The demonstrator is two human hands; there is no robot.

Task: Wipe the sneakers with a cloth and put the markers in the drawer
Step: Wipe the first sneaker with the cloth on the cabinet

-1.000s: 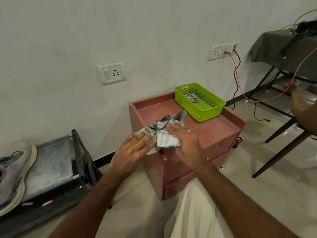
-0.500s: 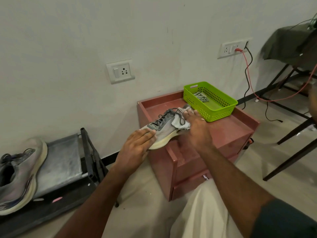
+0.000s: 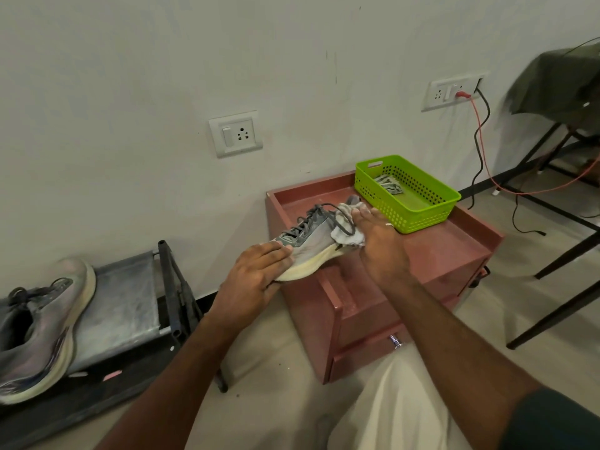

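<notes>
Atop the red drawer cabinet (image 3: 431, 251), the left hand (image 3: 256, 277) grips the grey sneaker (image 3: 311, 241), hiding its toe; the right hand (image 3: 380, 241) clutches a cloth (image 3: 347, 233) covering the heel.

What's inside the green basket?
The green basket on the red cabinet holds a small grey-and-white bundle at its far end; it is too small to identify. The rest of the floor looks bare, though the near wall hides part of it.

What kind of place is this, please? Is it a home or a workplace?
Probably a plain indoor room, perhaps a home or a small office; it is hard to say which. A painted wall carries a switch socket, a small red drawer cabinet stands on the floor, and a low shoe rack holds a sneaker.
</notes>
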